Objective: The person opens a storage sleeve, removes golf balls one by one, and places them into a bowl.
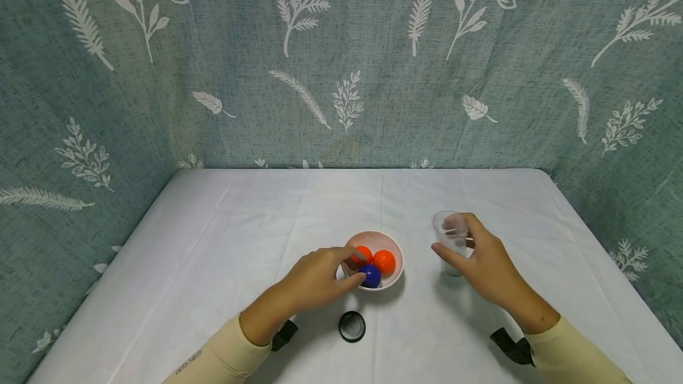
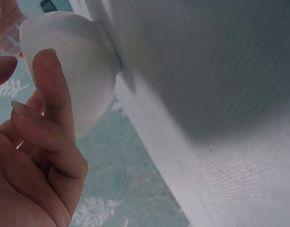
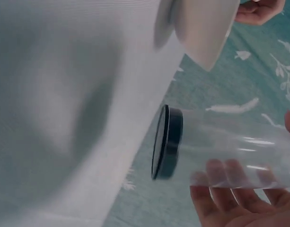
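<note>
My left hand point(image 1: 320, 277) reaches over the left rim of a small bowl point(image 1: 397, 277), pale pink inside. Its thumb tip meets a blue ball point(image 1: 370, 276), and a finger extends over one of two orange balls point(image 1: 384, 262). In the left wrist view the bowl's white outer wall point(image 2: 92, 71) stands behind a raised finger, and other fingers are bent. To the right of the bowl, my right hand point(image 1: 488, 265) grips an upright clear plastic jar point(image 1: 450, 236), open at the top. A black band point(image 3: 172, 142) rings its lower end in the right wrist view.
A round black lid point(image 1: 352, 326) lies on the white-covered table point(image 1: 240, 242), in front of the bowl. Green leaf-patterned cloth point(image 1: 373, 105) hangs behind the table and along both sides. Black straps sit at both wrists.
</note>
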The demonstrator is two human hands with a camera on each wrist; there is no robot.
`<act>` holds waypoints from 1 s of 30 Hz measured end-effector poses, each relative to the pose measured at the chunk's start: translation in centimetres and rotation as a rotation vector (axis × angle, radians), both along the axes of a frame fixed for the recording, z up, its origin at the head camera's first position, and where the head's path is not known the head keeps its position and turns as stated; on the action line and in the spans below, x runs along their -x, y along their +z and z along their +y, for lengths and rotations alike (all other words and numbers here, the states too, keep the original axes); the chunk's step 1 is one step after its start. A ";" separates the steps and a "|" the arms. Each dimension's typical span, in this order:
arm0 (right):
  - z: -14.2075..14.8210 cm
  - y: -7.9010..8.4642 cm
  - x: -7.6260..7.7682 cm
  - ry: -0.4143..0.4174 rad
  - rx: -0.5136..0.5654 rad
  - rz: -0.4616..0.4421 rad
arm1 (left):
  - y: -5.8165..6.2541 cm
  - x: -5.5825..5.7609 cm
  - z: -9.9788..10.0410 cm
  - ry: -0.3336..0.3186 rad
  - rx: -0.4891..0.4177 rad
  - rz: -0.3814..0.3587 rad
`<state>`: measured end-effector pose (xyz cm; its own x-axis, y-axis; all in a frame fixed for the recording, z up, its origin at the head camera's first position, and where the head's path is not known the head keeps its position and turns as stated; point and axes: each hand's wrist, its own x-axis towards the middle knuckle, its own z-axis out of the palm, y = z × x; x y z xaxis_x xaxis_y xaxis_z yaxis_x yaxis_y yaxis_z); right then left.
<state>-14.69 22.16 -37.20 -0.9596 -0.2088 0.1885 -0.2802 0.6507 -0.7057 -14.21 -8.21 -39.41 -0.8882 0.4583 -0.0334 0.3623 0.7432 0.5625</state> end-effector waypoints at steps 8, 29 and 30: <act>0.1 -1.1 0.9 -0.036 0.062 -0.105 | -0.2 -0.1 0.2 -0.014 0.001 0.002; -0.5 -2.7 0.5 0.020 0.052 -0.099 | -0.2 -0.3 0.4 -0.001 -0.003 0.015; -0.5 -2.7 0.6 0.022 0.051 -0.100 | -0.2 -0.3 0.4 -0.001 -0.002 0.015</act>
